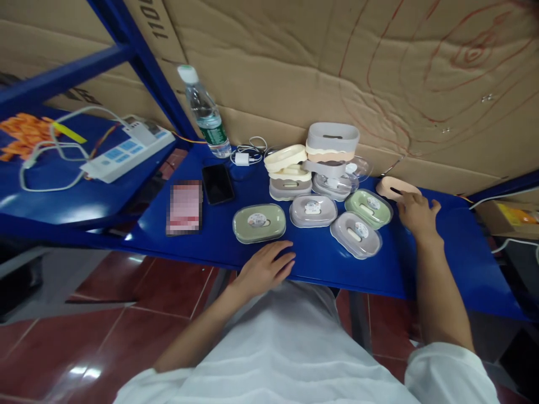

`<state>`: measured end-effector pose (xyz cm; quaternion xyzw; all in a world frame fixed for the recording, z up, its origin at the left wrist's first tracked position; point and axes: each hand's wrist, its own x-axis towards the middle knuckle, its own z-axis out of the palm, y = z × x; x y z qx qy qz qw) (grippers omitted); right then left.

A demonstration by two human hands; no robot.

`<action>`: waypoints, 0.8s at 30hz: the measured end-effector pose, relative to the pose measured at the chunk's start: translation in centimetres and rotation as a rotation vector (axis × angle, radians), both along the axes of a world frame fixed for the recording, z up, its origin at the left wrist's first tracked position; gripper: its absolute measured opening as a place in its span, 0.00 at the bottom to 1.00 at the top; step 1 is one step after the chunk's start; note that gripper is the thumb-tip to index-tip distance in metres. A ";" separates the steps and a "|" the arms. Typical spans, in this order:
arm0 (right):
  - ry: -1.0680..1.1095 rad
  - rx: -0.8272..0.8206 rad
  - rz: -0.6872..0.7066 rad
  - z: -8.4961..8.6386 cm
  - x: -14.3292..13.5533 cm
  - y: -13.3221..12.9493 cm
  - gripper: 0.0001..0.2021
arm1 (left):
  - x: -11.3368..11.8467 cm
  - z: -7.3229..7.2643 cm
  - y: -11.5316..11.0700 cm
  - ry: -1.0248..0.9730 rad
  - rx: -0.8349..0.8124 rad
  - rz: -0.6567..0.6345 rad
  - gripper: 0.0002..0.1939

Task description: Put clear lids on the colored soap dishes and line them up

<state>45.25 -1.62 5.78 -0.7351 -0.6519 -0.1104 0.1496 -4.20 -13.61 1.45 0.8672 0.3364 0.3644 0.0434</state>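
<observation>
My right hand (418, 213) is at the right end of a peach oval soap box part (398, 189) standing by the cardboard. Its fingers are spread, and the fingertips touch or nearly touch that part; a firm grip does not show. My left hand (267, 264) lies at the table's front edge with fingers stretched out, holding nothing. Just beyond it sits a green soap box (259, 223) under a clear lid. Between the hands are a grey soap box (313, 211), another grey one (356, 234) and a second green one (369, 209), all lidded and labelled.
Behind them rise a stack of grey and peach parts (332, 137) and cream parts (286, 159). To the left are a water bottle (209, 120), white charger (242, 159), black phone (218, 184) and blurred pink item (184, 207). A power strip (126, 154) lies on the left table.
</observation>
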 end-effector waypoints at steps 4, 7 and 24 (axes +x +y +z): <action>-0.013 0.043 -0.036 1.5 -1.0 -0.6 0.24 | -0.9 1.6 -0.8 -0.187 -0.071 -0.106 0.07; -0.023 0.215 0.022 3.0 -4.5 -5.7 0.23 | -2.3 4.3 0.1 -0.283 -0.067 -0.168 0.10; 0.134 0.030 0.659 -2.0 -18.8 -17.0 0.22 | -2.8 6.2 23.8 -0.003 -0.301 0.296 0.12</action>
